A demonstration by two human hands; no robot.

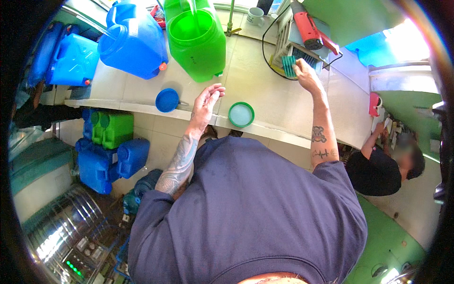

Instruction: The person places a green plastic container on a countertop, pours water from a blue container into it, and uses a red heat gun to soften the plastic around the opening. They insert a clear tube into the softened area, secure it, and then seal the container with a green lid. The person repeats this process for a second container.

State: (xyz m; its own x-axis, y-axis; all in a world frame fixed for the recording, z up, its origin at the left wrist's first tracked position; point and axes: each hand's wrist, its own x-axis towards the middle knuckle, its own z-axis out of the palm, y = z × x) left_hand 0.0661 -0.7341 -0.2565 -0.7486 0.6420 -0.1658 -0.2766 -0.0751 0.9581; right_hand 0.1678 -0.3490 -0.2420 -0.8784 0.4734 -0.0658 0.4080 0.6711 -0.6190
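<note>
My right hand [307, 76] is closed on a flat, striped teal piece [289, 66] beside a small rack at the back right; its exact kind is unclear. My left hand [206, 100] hovers over the counter with loosely stretched fingers, holding nothing. Just beyond it stands a green jerrycan [196, 52], its wide mouth uncapped and a clear stream or tube entering it. Between my hands, near the counter's front edge, lies a green screw cap [241, 114] with its pale inside up. A blue cap [167, 100] rests to the left of my left hand.
An uncapped blue jerrycan [135, 45] and a capped-tap blue one [74, 59] stand at left. A red heat gun [309, 31] lies atop the rack [283, 46], its black cord looping down. A white mug [255, 16] is behind. Another person [376, 170] works at far right.
</note>
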